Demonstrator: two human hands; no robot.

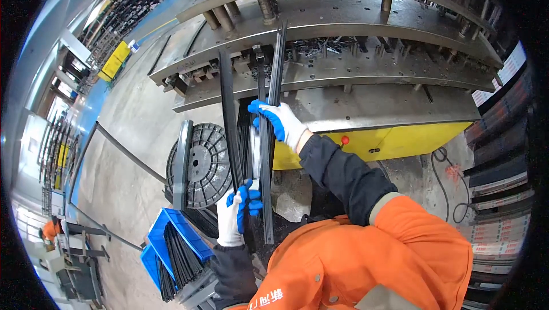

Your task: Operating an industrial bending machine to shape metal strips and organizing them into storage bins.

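My left hand (233, 212), in a white glove with blue-coated fingers, is closed around the lower end of a long dark metal strip (230, 116). That strip slants up toward the press. Higher and to the right, my right hand (281, 122), gloved alike, has its fingers wrapped round a long grooved dark profile (277, 70). The profile's upper end reaches the edge of the press's steel plates (366, 36), and its lower end hangs near my body. Another narrow strip runs between the two; which hand bears it I cannot tell.
A black plastic reel (197, 164) stands left of my hands. Below it a blue bin (182, 231) holds several thin black strips. The press has a yellow base (366, 153) with a red knob (345, 140). Cables lie at right, beside stacked profiles (497, 218). Someone in orange (52, 229) is far left.
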